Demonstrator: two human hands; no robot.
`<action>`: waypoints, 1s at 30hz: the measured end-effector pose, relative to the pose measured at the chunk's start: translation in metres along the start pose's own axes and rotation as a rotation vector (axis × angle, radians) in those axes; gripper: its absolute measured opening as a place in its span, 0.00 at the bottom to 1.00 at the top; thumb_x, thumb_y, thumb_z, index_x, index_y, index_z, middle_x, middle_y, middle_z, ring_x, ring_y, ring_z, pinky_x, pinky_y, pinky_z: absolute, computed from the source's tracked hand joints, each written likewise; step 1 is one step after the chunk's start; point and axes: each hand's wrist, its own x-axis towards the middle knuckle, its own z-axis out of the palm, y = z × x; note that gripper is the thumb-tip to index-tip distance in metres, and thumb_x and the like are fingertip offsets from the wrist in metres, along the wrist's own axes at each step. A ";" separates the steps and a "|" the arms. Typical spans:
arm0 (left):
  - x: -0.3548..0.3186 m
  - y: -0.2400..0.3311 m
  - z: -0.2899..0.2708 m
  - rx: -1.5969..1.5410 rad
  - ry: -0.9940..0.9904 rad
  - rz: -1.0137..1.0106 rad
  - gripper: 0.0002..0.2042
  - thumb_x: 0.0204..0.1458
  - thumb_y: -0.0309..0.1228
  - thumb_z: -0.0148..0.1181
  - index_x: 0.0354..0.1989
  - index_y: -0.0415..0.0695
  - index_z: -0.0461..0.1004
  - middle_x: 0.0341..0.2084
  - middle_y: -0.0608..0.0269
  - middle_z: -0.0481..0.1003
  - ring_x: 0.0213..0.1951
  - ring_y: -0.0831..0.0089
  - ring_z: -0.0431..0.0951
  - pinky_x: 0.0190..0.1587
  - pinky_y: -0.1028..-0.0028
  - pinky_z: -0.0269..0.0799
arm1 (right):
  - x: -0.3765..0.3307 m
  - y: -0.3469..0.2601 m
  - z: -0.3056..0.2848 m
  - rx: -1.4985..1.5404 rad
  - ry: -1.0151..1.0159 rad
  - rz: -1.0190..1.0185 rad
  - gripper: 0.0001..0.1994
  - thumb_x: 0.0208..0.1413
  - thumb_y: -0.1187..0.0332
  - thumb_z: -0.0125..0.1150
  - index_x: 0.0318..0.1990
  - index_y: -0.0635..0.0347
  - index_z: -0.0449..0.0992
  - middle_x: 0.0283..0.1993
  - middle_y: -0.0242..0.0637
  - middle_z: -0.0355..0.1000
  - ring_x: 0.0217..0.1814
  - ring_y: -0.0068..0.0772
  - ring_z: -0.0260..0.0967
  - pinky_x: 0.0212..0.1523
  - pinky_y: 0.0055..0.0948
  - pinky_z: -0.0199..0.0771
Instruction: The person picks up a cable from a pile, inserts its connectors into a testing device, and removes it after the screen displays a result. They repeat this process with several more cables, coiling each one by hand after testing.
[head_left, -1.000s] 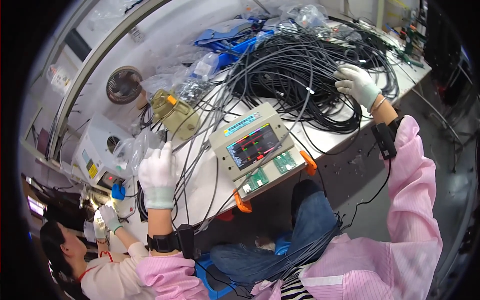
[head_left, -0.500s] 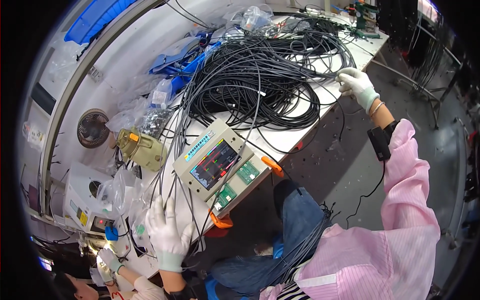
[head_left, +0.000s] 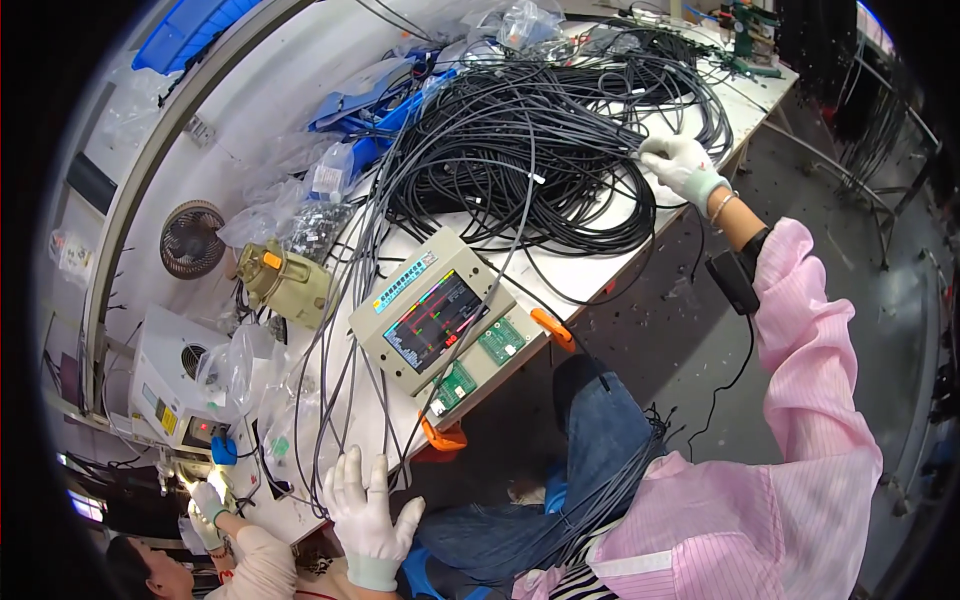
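1. Right hand [head_left: 682, 170], white-gloved: yours is reaching to the near right side of the cable heap, fingers curling in toward the thumb where strands are meeting the tips. Whether it is gripping one, the view is not settling.
2. Left hand [head_left: 368, 515], white-gloved: yours is standing open at the near edge, fingers and thumb spreading apart, with nothing showing in its hold.
3. Change, last half second: your left hand is dropping back from the loose strands toward your lap, while your right is moving closer in to the coils. For the handling, this is leaving the left-side strands unheld and any contact to the right hand.
4. Black cables [head_left: 520, 150]: lying heaped in loops along the far part of the surface [head_left: 757, 100], long strands trailing left past the tester. A further bundle [head_left: 600, 505] is resting across your lap.
5. Tester [head_left: 437, 318], beige: sitting between your hands, its screen showing coloured lines, a strand crossing its face. Two green circuit boards [head_left: 502, 341] are occupying its near side.
6. Orange clamps [head_left: 553, 330], two: gripping the near edge by the tester.
7. Outlying: khaki canister [head_left: 285, 288] and fan [head_left: 192, 240] are standing left; a co-worker's gloved hands [head_left: 208, 500] are working lower left.
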 end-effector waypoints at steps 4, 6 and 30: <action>-0.012 0.003 -0.004 -0.045 -0.004 -0.072 0.30 0.38 0.43 0.64 0.50 0.40 0.67 0.53 0.44 0.61 0.54 0.46 0.59 0.57 0.52 0.52 | 0.029 -0.017 0.021 -0.211 -0.010 -0.212 0.11 0.49 0.66 0.54 0.38 0.58 0.76 0.34 0.44 0.74 0.38 0.41 0.72 0.42 0.31 0.70; -0.019 0.003 -0.007 -0.074 0.016 -0.093 0.30 0.40 0.43 0.61 0.51 0.40 0.66 0.54 0.45 0.61 0.53 0.44 0.59 0.56 0.52 0.54 | 0.043 -0.026 0.035 -0.279 0.020 -0.264 0.12 0.48 0.65 0.55 0.40 0.58 0.75 0.36 0.44 0.74 0.40 0.45 0.72 0.44 0.34 0.70; -0.036 0.004 0.059 0.242 0.055 -0.239 0.24 0.39 0.32 0.57 0.50 0.46 0.68 0.54 0.48 0.62 0.55 0.48 0.61 0.59 0.49 0.47 | 0.058 -0.051 0.061 -0.740 0.031 -0.448 0.09 0.50 0.72 0.49 0.39 0.54 0.72 0.39 0.44 0.67 0.38 0.46 0.71 0.37 0.41 0.72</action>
